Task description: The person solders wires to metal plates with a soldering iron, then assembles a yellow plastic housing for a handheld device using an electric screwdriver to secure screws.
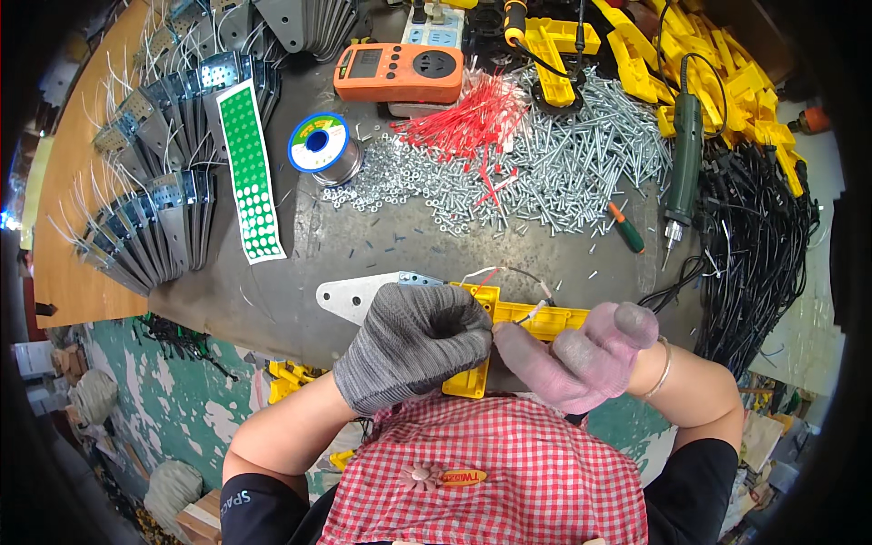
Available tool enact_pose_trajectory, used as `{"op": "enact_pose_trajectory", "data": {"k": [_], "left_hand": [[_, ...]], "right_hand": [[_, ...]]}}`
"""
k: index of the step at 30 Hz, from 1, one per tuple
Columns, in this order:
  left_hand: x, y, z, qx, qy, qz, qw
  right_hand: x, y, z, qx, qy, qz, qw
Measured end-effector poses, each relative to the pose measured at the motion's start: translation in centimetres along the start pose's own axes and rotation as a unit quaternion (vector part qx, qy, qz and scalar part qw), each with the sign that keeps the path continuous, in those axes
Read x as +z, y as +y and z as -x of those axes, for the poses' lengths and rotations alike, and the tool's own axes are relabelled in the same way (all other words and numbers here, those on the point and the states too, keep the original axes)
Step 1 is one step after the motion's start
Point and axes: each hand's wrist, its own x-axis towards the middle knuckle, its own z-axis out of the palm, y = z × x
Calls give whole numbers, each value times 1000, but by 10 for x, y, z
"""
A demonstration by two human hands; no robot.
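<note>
By the tabletop's (282, 309) near edge, my left hand (413, 343) curls closed, pinch unclear in my right hand (581, 359); likely readying wires (534, 311), steadiness next.

Yellow bar-shaped plastic housing (568, 320): looks smooth, glossy. Left of housing: flat silver metal plate (343, 298), matt; grey five-fingered knitted-cloth glove (407, 343), coarse. Beyond housing: slender silver metal screws (581, 145), shiny.

bright, even | faint sheen on tabletop (345, 250) | blue-white glare far left | edges bent
</note>
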Motion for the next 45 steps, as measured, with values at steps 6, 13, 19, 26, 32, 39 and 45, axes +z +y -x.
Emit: {"op": "enact_pose_trajectory", "data": {"k": [6, 13, 19, 26, 32, 39, 45], "left_hand": [[5, -5, 3, 28, 26, -25, 999], [9, -22, 10, 385, 58, -504, 771], [-38, -30, 23, 410, 88, -449, 789], [-77, -38, 17, 235, 36, -503, 831], [-101, -21, 49, 312, 149, -499, 794], [-158, -72, 134, 199, 346, -578, 712], [-174, -87, 99, 262, 311, -707, 579]], "right_hand": [[0, -14, -1, 102, 11, -32, 994], [-19, -10, -15, 359, -272, -301, 841], [-36, 35, -24, 423, -166, -331, 827], [93, 90, -44, 549, -240, -325, 732], [192, 194, -16, 446, -83, -91, 886], [122, 148, -35, 356, -58, -184, 914], [55, 108, -55, 496, -14, -332, 802]]}}
